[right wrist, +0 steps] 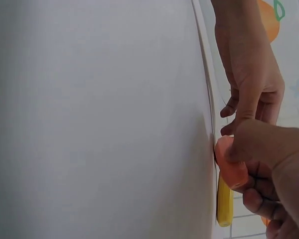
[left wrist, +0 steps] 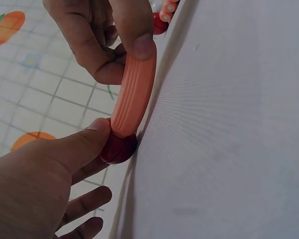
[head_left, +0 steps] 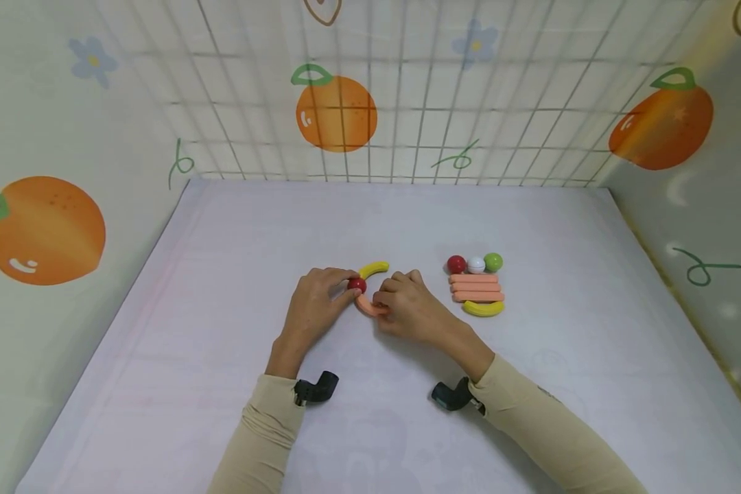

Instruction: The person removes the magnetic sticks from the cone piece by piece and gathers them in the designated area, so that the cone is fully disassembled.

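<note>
My left hand (head_left: pixel 313 302) pinches a shiny red ball (head_left: pixel 357 285) between thumb and fingers on the table. With my right hand (head_left: pixel 416 309) I hold one end of a curved salmon-pink stick (head_left: pixel 368 306), ridged along its length in the left wrist view. The stick's other end meets the red ball (left wrist: pixel 118 150). On the far side of the ball lies a yellow curved piece (head_left: pixel 374 268), its near end close to the ball; together the pieces make an open curve.
To the right sit a red ball (head_left: pixel 456 264), a white ball (head_left: pixel 476 265) and a green ball (head_left: pixel 493 262) in a row. Below them lie three straight pink sticks (head_left: pixel 477 288) and another yellow curved piece (head_left: pixel 484 309). A white wire grid (head_left: pixel 401 123) stands at the back.
</note>
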The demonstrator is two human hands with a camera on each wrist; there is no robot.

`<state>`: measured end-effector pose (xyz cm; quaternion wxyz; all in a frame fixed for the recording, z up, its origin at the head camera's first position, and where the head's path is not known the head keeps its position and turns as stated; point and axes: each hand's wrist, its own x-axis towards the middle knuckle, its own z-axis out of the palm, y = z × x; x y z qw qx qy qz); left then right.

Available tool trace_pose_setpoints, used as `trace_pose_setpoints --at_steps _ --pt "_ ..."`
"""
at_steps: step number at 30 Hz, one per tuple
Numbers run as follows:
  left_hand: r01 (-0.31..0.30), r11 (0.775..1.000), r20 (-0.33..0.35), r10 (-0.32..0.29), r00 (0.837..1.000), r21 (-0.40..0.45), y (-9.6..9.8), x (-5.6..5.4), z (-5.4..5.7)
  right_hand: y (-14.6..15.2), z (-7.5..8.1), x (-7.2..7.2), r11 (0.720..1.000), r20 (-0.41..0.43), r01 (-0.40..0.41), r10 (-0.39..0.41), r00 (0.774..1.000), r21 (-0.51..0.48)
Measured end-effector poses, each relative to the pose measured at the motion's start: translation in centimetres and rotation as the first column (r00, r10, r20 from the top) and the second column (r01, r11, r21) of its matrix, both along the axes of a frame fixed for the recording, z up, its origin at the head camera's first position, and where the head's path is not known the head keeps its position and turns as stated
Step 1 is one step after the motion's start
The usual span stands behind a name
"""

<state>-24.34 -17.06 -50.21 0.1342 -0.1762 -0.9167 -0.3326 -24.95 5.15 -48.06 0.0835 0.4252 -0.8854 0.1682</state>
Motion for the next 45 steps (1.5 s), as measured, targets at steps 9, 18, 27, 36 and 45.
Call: trace_pose_setpoints --at_steps 9,18,27,36,45 --pt "0.029 0.998 -0.053 -0.032 0.998 -0.057 0.2 0.2 0.1 0.9 -0.2 0.1 0.999 -0.012 -0.043 0.043 0.999 -0.014" --pt "-0.003 0.998 -0.066 -0.001 0.998 -0.060 0.0 -0.1 -0.4 2.2 0.7 1.3 0.995 0.002 -0.092 0.092 0.996 -0.024" --pt "-0.023 1.000 0.029 0.023 0.999 -0.016 0.0 -0.1 -0.4 5.8 3.0 2.0 0.987 0.021 -0.044 0.048 0.999 -0.156" --pt "-0.033 0.999 0.061 0.033 0.998 -0.003 0.2 0.1 -0.4 9.5 3.1 2.1 0.980 -0.026 -0.022 0.017 1.000 -0.199" --pt "-0.036 0.999 0.072 0.035 0.997 0.008 0.2 0.2 -0.4 12.9 2.9 2.3 0.974 -0.060 -0.024 0.011 0.998 -0.225"
